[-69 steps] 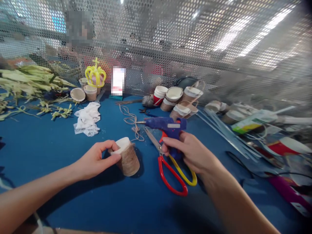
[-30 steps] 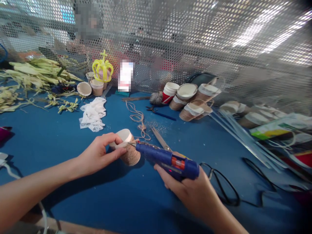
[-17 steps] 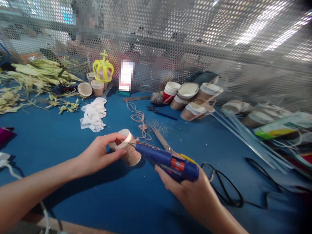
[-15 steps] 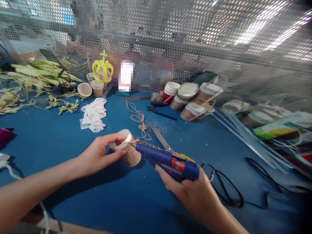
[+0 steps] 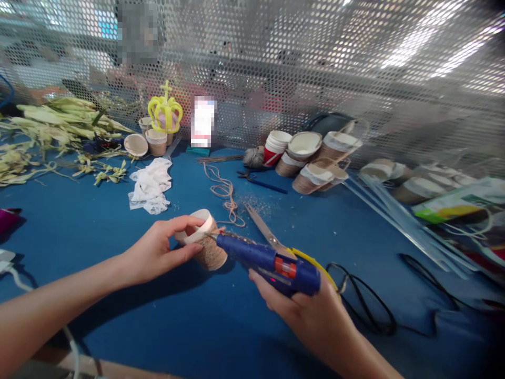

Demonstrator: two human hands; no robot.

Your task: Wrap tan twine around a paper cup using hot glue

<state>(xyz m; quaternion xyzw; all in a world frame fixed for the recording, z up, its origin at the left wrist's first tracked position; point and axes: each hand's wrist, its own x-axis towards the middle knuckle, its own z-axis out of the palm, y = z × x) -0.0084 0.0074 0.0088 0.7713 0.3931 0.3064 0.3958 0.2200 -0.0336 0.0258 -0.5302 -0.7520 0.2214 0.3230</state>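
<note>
While I pinch the twine-wrapped cup [image 5: 213, 253] with the left hand [image 5: 161, 246], the right hand [image 5: 310, 315] grips the glue gun [image 5: 252, 257].

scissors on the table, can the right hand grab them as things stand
Probably not straight away: the right hand is wrapped around the blue glue gun, which points at the cup. The scissors lie close by, but gun and hand partly hide them, so that hand would likely need freeing first.
</note>
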